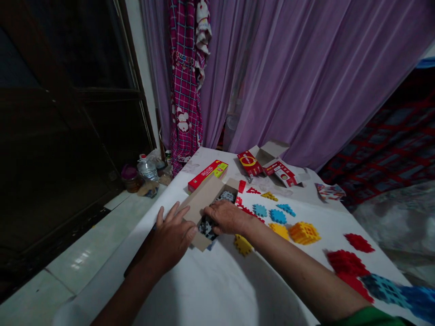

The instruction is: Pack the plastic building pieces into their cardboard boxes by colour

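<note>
An open cardboard box [200,202] lies in front of me, its long inner flap raised, with grey toothed plastic pieces [206,227] inside. My left hand [174,237] rests against the flap, fingers spread and the thumb near the box's front corner. Reaching into the box from the right, my right hand [226,217] has its fingers curled down among the grey pieces. The box and hand hide the fingertips, so what they pinch cannot be made out. Just right of the box lie a yellow toothed piece [243,245] and blue toothed pieces [260,210].
Behind the box lies a red-and-yellow carton [208,175]; open red cartons [249,163] stand at the back. Yellow stacked pieces [304,232] and red pieces [347,262] spread along the white table [217,290]. Purple curtains [299,81] hang behind. A plastic bottle [147,168] stands beyond the left edge.
</note>
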Demonstrator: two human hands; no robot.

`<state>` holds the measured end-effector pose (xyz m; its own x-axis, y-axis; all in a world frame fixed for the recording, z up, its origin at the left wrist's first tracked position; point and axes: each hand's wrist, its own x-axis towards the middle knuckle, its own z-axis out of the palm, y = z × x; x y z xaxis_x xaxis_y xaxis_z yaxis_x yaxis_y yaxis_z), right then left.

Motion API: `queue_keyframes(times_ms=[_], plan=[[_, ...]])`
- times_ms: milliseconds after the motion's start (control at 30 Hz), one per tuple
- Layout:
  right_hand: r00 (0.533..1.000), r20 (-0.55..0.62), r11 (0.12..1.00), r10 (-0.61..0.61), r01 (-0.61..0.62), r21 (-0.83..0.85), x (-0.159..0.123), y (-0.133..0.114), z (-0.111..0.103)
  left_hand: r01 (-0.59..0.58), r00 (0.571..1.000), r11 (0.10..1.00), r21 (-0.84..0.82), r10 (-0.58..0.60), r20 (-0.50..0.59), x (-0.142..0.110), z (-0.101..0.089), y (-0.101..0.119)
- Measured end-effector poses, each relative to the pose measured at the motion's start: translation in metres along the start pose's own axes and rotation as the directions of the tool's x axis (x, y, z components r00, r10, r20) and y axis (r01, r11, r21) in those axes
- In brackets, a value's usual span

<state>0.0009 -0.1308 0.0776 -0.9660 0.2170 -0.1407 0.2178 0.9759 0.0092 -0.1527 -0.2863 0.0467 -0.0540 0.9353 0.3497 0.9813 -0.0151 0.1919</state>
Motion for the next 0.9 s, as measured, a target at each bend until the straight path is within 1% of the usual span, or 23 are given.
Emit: queue_keyframes(times_ms=[67,167,233,333,433,533,600,733,900], plan=[[1.000,-0.001,1.000,-0.016,0.016,0.015,0.001,-0.001,0.001,0.003,1.000,1.000,0.002,-0.003,0.018,-0.002,0.000,-0.002],[1.000,-0.011,0.998,0.002,-0.002,0.070,-0.003,0.005,-0.001,-0.016,1.000,1.000,-0.008,0.016,0.020,-0.003,0.004,0.001],[0.999,-0.028,0.994,0.039,-0.036,0.103,-0.008,0.014,-0.002,-0.024,1.000,1.000,-0.012,0.025,0.009,-0.003,0.008,0.004],[0.992,-0.023,0.989,0.123,-0.121,0.088,-0.019,0.027,-0.004,-0.043,0.999,0.999,-0.014,0.043,-0.016,-0.001,0.012,0.010],[0.981,-0.008,0.979,0.193,-0.192,0.069,-0.031,0.037,-0.004,-0.104,0.994,0.994,-0.027,0.103,-0.032,0.005,0.015,0.015],[0.974,-0.008,0.971,0.228,-0.227,0.074,-0.043,0.043,-0.004,-0.179,0.983,0.983,-0.035,0.177,-0.047,0.014,0.019,0.018],[0.968,-0.010,0.966,0.251,-0.250,0.067,-0.049,0.046,-0.003,-0.204,0.978,0.978,-0.034,0.202,-0.050,0.020,0.022,0.020],[0.959,-0.013,0.958,0.282,-0.281,0.057,-0.059,0.054,0.004,-0.195,0.981,0.980,-0.036,0.195,-0.001,0.032,0.026,0.021],[0.952,-0.004,0.947,0.307,-0.306,0.097,-0.063,0.057,0.013,-0.168,0.976,0.986,-0.015,0.168,0.139,0.050,0.026,0.023]])
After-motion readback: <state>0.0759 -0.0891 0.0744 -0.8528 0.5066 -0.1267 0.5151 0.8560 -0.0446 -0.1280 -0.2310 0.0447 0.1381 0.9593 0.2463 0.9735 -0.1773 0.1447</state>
